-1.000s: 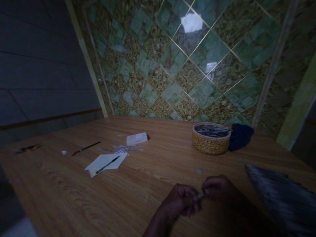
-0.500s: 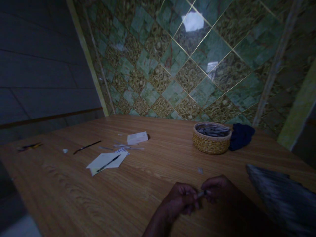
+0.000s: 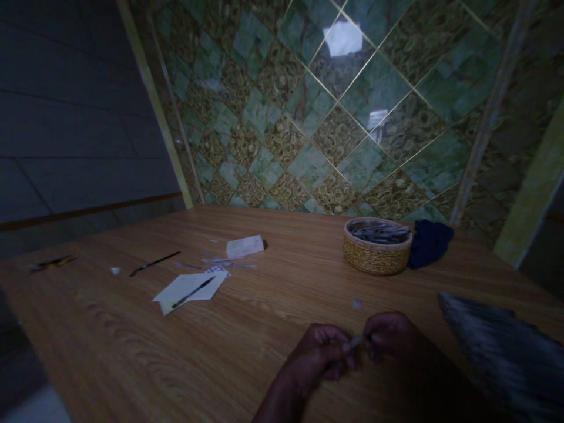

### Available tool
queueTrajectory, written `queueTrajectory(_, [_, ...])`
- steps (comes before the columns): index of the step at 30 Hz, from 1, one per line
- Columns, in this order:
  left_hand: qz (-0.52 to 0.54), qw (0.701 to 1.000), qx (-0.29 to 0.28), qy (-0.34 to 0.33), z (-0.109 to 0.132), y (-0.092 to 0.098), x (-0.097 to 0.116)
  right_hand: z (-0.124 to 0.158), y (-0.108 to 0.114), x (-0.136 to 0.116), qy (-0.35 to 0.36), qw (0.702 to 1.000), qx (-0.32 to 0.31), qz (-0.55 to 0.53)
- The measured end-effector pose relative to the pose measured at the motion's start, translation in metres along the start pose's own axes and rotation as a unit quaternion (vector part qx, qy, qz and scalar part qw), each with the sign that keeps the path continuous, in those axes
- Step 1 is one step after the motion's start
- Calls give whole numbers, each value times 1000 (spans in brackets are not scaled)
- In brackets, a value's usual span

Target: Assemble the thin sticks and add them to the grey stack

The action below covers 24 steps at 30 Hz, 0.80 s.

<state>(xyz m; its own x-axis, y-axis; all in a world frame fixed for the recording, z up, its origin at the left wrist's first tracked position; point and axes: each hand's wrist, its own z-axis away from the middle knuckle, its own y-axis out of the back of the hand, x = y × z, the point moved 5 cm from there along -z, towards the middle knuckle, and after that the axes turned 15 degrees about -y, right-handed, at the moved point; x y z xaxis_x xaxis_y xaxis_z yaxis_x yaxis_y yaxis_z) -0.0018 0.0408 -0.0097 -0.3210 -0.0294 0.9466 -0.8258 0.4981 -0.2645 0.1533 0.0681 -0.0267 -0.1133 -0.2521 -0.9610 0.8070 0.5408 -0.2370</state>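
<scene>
Low at the front of the wooden table, my left hand [image 3: 321,354] pinches a small slim greyish piece [image 3: 356,341] between thumb and fingers. Its other end meets the curled fingertips of my right hand [image 3: 389,333], which are closed at it. The piece is too dark and small to name. Just beyond the hands lies a little clear scrap [image 3: 357,304]. To the right is a dark, ribbed-looking stack of long thin items [image 3: 502,346], blurred. Farther back stands a round woven basket [image 3: 376,258] filled with thin grey sticks or strips.
A dark blue cloth [image 3: 430,242] lies beside the basket, near the tiled wall. Left of centre are a small white box [image 3: 245,246], thin clear strips, and papers [image 3: 180,288] with a pen [image 3: 194,292] on them. A dark thin rod [image 3: 155,264] and a yellow-handled tool [image 3: 53,264] lie farther left.
My right hand's fingertips have shifted slightly along the slim piece, and more of its pale length shows between the hands. Everything on the table stays put.
</scene>
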Motion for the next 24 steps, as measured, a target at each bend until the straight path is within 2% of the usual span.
queueTrajectory(8, [63, 997, 28, -16, 0, -4, 5, -4, -5, 4, 18, 999, 9, -25])
queueTrajectory(15, [65, 997, 3, -40, -2, -15, 14, -5, -27, -6, 56, 996, -4, 67])
queueTrajectory(18, [55, 998, 12, -30, -2, -13, 12, -9, -24, 0, 48, 996, 10, 79])
queueTrajectory(24, [51, 998, 14, -27, -3, -8, 5, -12, -11, 10, 22, 999, 49, -11])
